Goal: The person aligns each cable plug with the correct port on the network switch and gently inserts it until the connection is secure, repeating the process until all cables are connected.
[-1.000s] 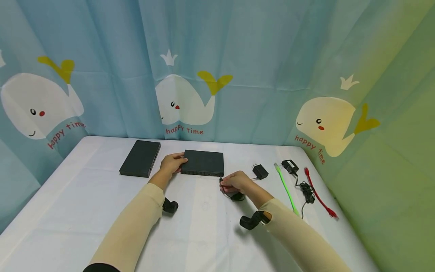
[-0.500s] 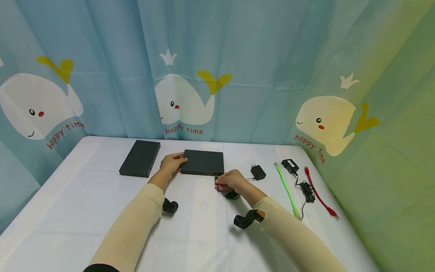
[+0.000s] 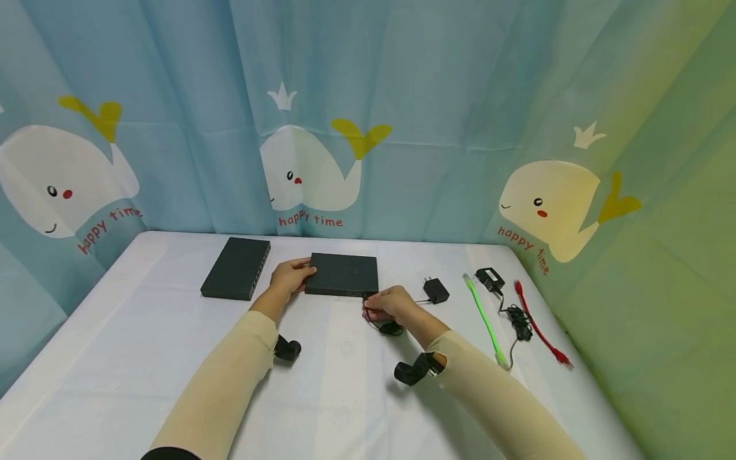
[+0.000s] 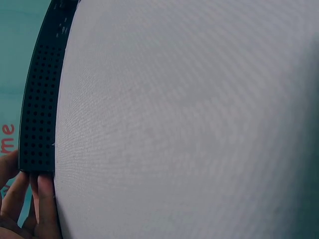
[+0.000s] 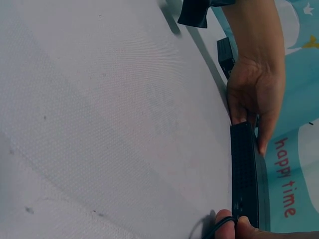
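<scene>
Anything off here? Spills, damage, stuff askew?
No spill visible, and the black box the left hand holds shows no damage. Only small dark specks on the white tabletop, lower left in right wrist view, look odd; maybe dirt.

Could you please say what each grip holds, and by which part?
Left grip: one black box, by its left end; right grip: thin cable, near one end.
</scene>
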Available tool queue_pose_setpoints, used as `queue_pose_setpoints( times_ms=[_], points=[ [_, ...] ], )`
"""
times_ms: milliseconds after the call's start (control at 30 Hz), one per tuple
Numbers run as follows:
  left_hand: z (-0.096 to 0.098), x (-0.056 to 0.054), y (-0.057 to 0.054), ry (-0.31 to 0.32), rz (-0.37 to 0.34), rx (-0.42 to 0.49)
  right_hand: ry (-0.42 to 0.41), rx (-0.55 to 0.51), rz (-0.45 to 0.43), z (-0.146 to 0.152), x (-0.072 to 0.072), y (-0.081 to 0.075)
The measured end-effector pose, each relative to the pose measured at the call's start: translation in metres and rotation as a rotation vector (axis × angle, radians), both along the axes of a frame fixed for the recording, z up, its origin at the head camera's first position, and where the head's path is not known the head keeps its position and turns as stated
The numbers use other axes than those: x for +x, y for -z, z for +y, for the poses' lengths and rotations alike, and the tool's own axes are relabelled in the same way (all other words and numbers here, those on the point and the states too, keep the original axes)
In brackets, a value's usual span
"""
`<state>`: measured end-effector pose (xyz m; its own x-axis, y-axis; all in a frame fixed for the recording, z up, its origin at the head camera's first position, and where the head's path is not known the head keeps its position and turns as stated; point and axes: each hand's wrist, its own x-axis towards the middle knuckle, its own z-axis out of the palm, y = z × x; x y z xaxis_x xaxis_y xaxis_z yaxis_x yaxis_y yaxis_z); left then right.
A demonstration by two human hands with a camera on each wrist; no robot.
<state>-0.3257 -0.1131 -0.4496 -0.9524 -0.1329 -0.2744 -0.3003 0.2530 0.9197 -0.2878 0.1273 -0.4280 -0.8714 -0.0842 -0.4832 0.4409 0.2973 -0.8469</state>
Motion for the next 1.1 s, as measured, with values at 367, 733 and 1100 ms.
queue_pose_setpoints(
  times_ms=[367, 733, 1100],
  points=[
    [-0.0004, -0.0015, 0.0007, -0.017, -0.014, -0.003, 0.026, -0.041, 0.009, 0.0005, 0.0009, 0.0001],
    [0.0002, -0.0005, -0.0022, -0.013, -0.017, -0.004, 0.098, -0.119, 0.004, 0.0, -0.0001, -0.0012],
    [-0.001, -0.0004, -0.0068, -0.016, -0.005, -0.014, 0.11, -0.145, 0.004, 0.0003, -0.0009, 0.0002]
  ],
)
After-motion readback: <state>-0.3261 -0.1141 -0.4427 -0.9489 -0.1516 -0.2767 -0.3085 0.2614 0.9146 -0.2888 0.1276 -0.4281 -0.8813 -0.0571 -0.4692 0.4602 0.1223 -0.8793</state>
